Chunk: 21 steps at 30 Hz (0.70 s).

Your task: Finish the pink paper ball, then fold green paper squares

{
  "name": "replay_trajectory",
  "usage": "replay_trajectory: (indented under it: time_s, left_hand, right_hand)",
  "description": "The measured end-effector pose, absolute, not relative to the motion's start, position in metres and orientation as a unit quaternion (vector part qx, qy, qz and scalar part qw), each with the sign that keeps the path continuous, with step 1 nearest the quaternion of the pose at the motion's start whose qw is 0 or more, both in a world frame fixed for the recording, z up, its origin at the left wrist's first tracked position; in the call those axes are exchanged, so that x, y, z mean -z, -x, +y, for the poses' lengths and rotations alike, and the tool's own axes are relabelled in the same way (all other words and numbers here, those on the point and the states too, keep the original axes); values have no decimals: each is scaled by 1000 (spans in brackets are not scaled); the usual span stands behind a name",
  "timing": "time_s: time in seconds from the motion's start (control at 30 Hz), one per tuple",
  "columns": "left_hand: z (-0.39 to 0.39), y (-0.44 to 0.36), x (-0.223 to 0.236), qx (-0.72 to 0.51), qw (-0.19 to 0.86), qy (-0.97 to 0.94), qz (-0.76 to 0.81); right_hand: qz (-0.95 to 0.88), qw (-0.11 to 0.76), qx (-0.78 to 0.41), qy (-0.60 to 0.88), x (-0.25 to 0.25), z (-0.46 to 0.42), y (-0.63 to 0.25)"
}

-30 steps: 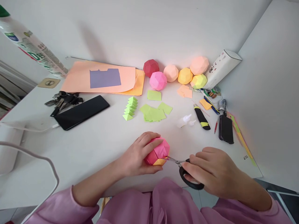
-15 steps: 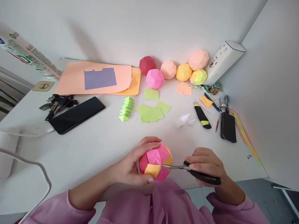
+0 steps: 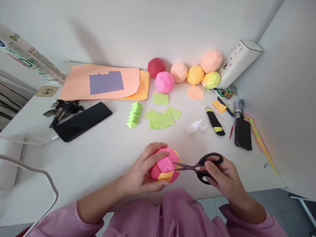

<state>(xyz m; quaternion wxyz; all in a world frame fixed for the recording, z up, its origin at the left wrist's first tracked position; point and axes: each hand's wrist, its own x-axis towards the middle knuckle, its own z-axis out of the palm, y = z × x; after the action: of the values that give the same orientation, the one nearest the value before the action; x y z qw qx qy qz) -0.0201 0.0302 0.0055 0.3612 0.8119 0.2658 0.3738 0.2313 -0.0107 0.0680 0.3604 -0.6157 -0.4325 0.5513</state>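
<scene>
The left hand clasps a faceted pink, red and orange paper ball near the front edge of the white surface; the right hand grips black-handled metal scissors, slightly parted at the ball's side (seemingly seam work, calling for steadiness).

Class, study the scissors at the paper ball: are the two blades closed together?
No, the scissors in the right hand have their blades spread, with a gap showing between the tips.
</scene>
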Motion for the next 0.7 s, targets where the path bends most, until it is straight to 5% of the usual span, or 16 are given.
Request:
replay_trajectory:
  time_s: [0.17,0.53,0.7]
  left_hand:
    - [30,20,-9,-375,292,-839,264]
    - [23,15,-11,-396,399,-775,289]
    - [23,13,-10,-396,417,-762,299]
  right_hand:
    - [-344,353,-608,622,-56,-8,-225]
    - [-367,369,-677,521,-36,2,-222]
    - [-515,409,-609,443,-35,-2,-221]
